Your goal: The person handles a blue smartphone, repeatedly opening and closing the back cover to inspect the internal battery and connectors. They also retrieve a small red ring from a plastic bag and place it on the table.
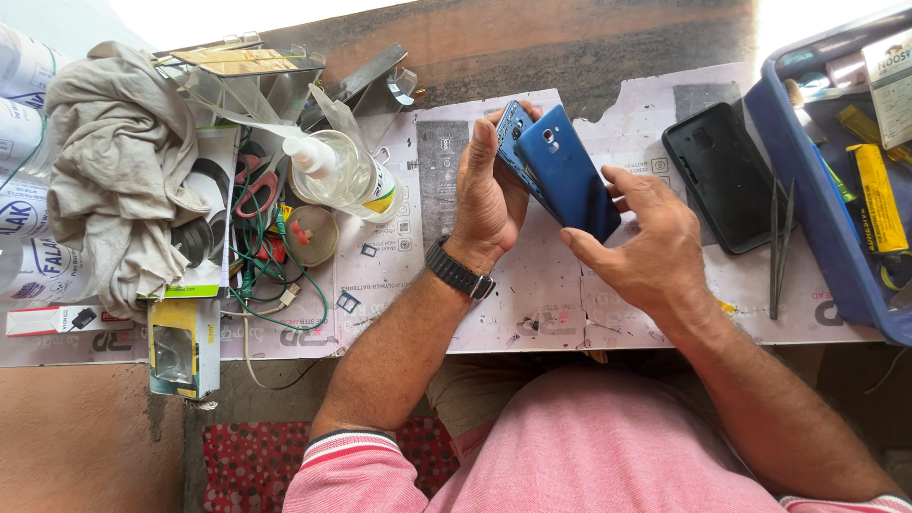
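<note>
The left hand (489,195) is closed around the blue phone body (514,133), gripping it by its edges above the tabletop (532,285). The right hand (646,237) pinches the blue back cover (570,171), partly lifted and angled off the body. Risk: forcing the cover wider may crack it or slip the phone from the grip. Right of the right hand lie a black phone case (727,176), tweezers (781,242) and a blue tray (807,199); open room remains directly below both hands.
</note>
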